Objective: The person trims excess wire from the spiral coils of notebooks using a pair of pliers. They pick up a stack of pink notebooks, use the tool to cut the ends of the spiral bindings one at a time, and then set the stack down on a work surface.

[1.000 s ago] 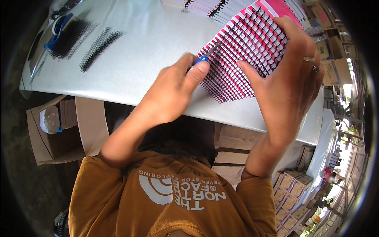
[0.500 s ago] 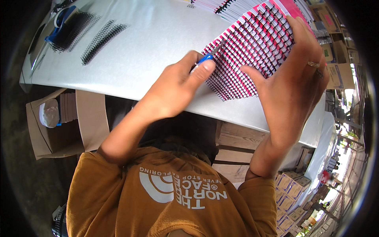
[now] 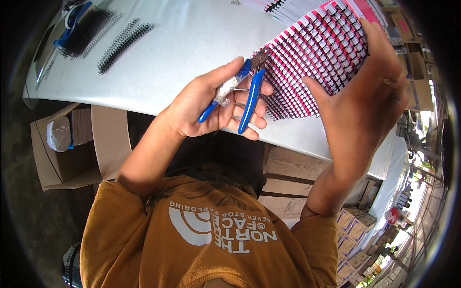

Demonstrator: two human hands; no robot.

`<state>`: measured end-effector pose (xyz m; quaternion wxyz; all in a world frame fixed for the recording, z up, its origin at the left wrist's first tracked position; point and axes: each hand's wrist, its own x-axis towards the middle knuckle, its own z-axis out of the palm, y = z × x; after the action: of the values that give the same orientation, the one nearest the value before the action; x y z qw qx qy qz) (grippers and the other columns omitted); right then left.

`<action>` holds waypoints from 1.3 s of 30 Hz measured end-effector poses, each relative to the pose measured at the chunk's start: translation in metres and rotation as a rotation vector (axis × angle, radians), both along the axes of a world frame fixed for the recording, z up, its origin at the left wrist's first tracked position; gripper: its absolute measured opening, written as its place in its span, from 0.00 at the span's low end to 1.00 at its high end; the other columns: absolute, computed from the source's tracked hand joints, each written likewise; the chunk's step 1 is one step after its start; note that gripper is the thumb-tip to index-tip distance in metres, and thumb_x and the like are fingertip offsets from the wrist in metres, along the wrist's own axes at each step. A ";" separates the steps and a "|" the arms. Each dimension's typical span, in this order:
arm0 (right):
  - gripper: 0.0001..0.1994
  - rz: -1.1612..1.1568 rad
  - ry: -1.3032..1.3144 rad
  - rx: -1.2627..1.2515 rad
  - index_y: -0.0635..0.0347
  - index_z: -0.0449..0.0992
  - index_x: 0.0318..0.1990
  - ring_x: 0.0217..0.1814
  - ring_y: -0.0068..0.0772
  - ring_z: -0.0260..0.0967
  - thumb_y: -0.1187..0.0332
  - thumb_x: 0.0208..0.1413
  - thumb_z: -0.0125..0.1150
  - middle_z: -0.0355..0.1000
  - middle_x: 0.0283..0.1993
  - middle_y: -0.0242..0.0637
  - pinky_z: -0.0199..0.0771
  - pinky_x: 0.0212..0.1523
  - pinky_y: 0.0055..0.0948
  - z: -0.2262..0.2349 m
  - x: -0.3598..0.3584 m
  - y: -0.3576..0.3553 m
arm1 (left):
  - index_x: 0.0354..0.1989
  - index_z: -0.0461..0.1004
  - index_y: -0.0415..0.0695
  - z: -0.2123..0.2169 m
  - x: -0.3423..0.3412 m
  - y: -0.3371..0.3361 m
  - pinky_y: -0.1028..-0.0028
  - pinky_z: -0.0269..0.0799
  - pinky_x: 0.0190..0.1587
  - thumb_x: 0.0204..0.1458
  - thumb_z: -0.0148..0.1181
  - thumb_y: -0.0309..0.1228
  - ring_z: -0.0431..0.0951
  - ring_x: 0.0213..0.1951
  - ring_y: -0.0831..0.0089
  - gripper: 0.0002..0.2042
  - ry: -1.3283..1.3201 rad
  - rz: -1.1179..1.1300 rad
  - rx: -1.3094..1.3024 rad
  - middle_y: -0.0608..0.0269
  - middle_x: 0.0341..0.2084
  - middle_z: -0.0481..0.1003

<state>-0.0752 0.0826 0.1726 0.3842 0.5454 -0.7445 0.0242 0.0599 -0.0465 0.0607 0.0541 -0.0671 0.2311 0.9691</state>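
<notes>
Presumably to steady it, the right hand point(image 3: 367, 98) spans the coil-bound stack point(image 3: 314, 53) over the table point(image 3: 187, 43); the left hand point(image 3: 196, 98) cradles cutters point(image 3: 251, 102), handles sprung apart, nose by the stack's left edge.

I see open room over the tabletop point(image 3: 187, 48) left of the left hand's point(image 3: 204, 101) fingers, up to the black coils point(image 3: 124, 45); blue-handled cutters point(image 3: 250, 103) span the thumb-to-finger gap, and rightward the spiral-bound stack point(image 3: 312, 55) and right hand point(image 3: 362, 103) block passage.
</notes>
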 end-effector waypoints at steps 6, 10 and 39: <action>0.47 -0.021 0.022 0.011 0.43 0.55 0.59 0.57 0.34 0.62 0.57 0.26 0.77 0.62 0.55 0.31 0.56 0.55 0.48 0.000 0.001 0.001 | 0.43 0.66 0.33 0.016 -0.004 0.018 0.67 0.68 0.34 0.60 0.38 0.51 0.74 0.29 0.64 0.27 -0.376 0.307 -1.681 0.53 0.29 0.72; 0.48 -0.004 0.028 0.006 0.43 0.55 0.59 0.57 0.33 0.62 0.55 0.25 0.77 0.63 0.54 0.30 0.56 0.55 0.48 -0.002 -0.003 0.002 | 0.49 0.66 0.35 0.003 0.002 0.006 0.62 0.73 0.40 0.60 0.29 0.54 0.76 0.36 0.57 0.31 -0.102 0.103 -0.534 0.50 0.34 0.73; 0.51 0.168 -0.954 -0.633 0.73 0.35 0.63 0.68 0.47 0.38 0.64 0.41 0.71 0.39 0.65 0.56 0.30 0.67 0.43 -0.138 -0.012 0.040 | 0.51 0.63 0.31 -0.023 -0.006 -0.017 0.50 0.74 0.42 0.60 0.29 0.53 0.75 0.43 0.45 0.32 0.042 -0.114 0.044 0.43 0.36 0.71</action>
<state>-0.0875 0.1222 0.0350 0.1474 0.3900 -0.7459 0.5194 0.0544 -0.0634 0.0380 0.1058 -0.0322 0.2141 0.9705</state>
